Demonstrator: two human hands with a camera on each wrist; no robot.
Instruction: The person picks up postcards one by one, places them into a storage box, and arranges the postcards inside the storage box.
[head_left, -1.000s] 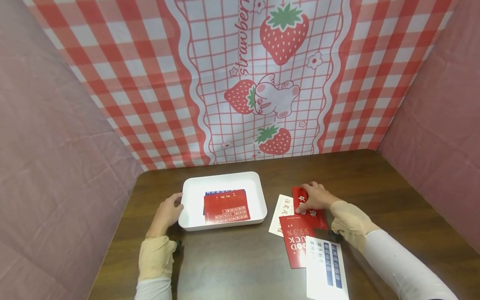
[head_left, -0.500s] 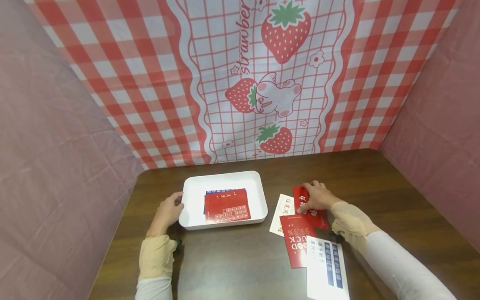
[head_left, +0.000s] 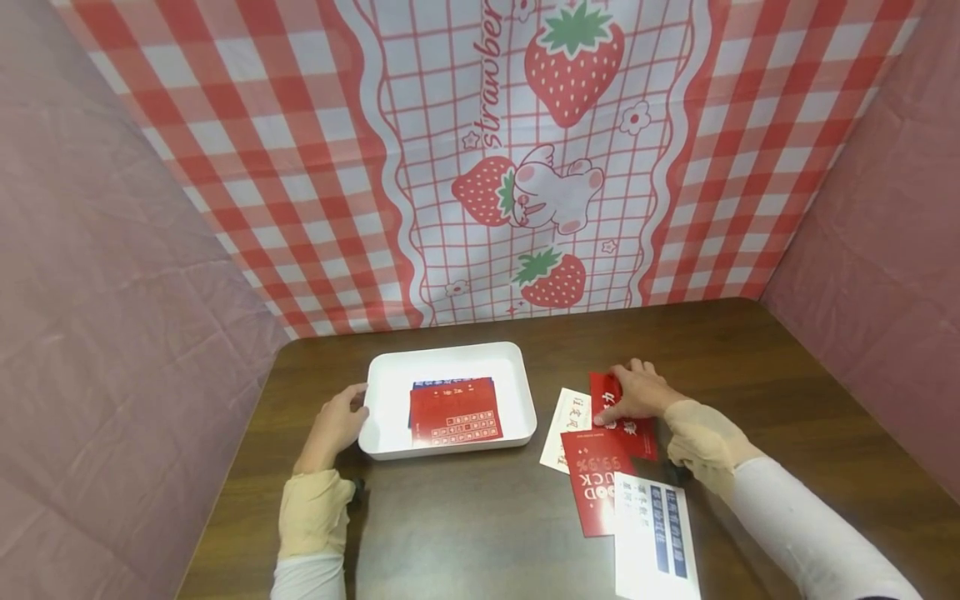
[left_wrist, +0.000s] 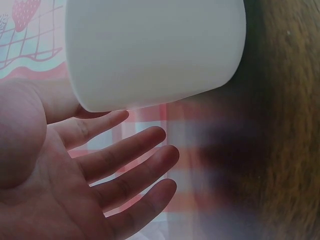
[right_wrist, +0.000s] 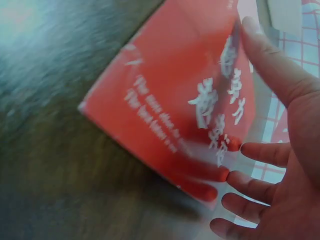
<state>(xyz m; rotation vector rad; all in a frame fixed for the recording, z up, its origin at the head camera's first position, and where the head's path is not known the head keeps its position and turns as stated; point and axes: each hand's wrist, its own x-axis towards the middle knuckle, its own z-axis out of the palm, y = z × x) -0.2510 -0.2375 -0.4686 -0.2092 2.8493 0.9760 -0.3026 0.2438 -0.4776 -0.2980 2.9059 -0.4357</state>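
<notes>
In the head view, a white tray [head_left: 457,450] stands at the left middle of the table, with a red card [head_left: 450,408] lying over a blue one inside. My left hand [head_left: 333,429] is at the tray's left end. Its four fingers are extended in the left wrist view, while the thumb tip is hidden behind the tray. To the right, my right hand [head_left: 641,392] holds another red card [right_wrist: 165,115] between thumb and fingers at its edges. Beside and below that one lie a cream card [head_left: 564,421], a red GOOD LUCK card [head_left: 592,487] and a white-and-blue card [head_left: 637,550].
The dark wooden table [head_left: 450,525] extends around the tray and cards. A strawberry-printed checked cloth [head_left: 480,167] hangs behind it. Pink cloth walls [head_left: 135,292] flank both sides.
The right hand and the red card under it have shifted very slightly to the right. The left hand, tray and other cards keep their places; the view itself drifts a little.
</notes>
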